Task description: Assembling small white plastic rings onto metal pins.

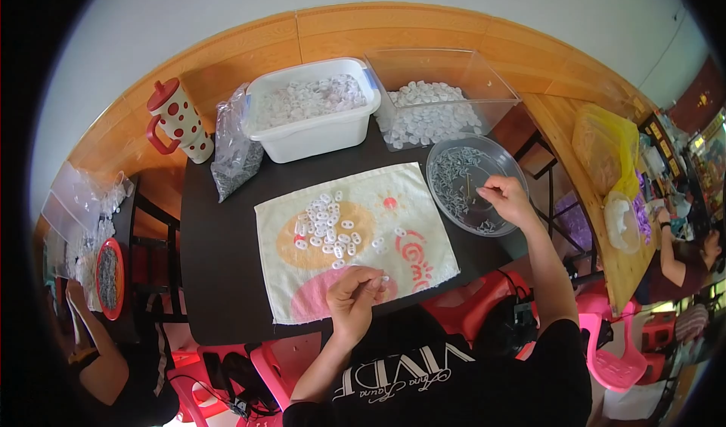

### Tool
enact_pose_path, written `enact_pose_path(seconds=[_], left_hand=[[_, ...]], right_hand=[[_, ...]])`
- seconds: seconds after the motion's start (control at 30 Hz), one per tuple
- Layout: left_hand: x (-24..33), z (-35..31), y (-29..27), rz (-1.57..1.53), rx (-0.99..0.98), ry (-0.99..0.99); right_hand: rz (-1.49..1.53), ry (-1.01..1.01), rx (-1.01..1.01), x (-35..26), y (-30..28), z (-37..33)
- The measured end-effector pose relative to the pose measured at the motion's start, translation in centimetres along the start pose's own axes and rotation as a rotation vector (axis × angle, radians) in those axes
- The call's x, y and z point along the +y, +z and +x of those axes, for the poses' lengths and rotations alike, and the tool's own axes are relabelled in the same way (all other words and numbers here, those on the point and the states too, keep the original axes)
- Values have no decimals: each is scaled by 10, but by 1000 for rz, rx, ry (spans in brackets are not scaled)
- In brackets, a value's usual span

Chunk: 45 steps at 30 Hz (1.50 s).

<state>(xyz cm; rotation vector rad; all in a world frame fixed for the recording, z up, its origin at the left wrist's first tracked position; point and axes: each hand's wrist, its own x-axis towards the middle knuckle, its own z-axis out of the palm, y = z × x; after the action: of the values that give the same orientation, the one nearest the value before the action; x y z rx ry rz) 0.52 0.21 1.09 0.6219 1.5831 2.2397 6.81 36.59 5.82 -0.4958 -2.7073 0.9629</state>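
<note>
Left hand (352,300) pinches a white piece (386,278); right hand (505,198), I can't tell. Bowl (497,155) at my towel's (302,204) two o'clock: screws (454,176).

The small white piece (386,278) pinched by the left hand (352,302), at lower centre of the frame, is too small to be identified. Whether anything is gripped by the right hand (505,198), right of centre, cannot be determined. The dark grey contents (240,171) of the clear plastic bag (231,121), upper left, cannot be resolved singly. The black-clad co-worker (132,382) at lower left is partly cut off by the lower edge. The maroon-clad co-worker (681,276) at far right is blurred.
</note>
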Motion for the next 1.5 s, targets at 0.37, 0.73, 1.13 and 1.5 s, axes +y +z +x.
enact_pose_path(seconds=[0.37,0.73,1.13,1.5], left_hand=[[-11,-1,-4,-65,-1,-73],[-6,-3,-2,-122,22,-42],[-5,-3,1,-121,38,-2],[-4,-3,2,-43,71,40]], right_hand=[[396,-373,-263,-133,76,-47],[202,-565,-342,-151,108,-44],[83,-650,-361,-155,104,-39],[83,-580,-381,-155,109,-42]])
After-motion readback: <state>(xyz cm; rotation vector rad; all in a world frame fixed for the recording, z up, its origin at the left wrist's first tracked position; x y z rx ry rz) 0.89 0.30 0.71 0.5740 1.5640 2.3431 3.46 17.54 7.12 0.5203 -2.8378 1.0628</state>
